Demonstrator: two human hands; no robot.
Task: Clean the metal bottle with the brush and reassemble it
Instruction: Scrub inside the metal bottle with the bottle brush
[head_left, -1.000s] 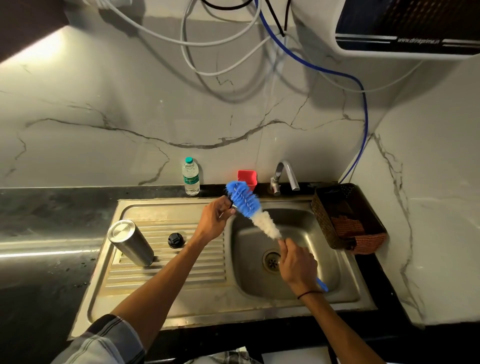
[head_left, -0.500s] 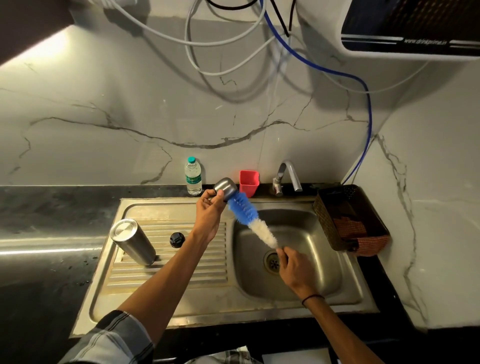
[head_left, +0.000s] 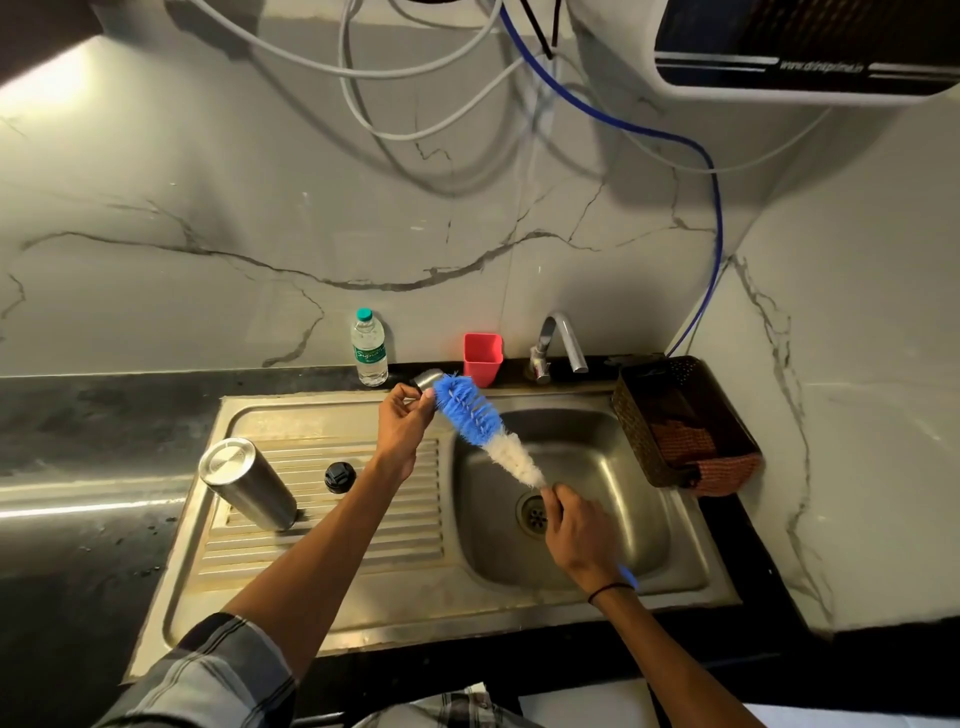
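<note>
Left hand (head_left: 402, 426) pinches a small metal cap (head_left: 428, 378); right hand (head_left: 576, 530) grips the bottle brush (head_left: 470, 410). A hard scrub could flick the cap toward the basin at 4 o'clock

A home kitchen: steel sink (head_left: 332, 613) with tap (head_left: 558, 340), marble-tiled wall (head_left: 208, 182).

Both arms out, both hands busy.
The left hand (head_left: 402, 423) is raised at the end of a long, nearly straight arm, fingers curled and pinching a small metal cap (head_left: 429, 378). The right hand (head_left: 576, 530) sits lower and nearer, knuckles up, fist wrapped round the brush (head_left: 480, 423) handle, a thin dark band on its wrist.
</note>
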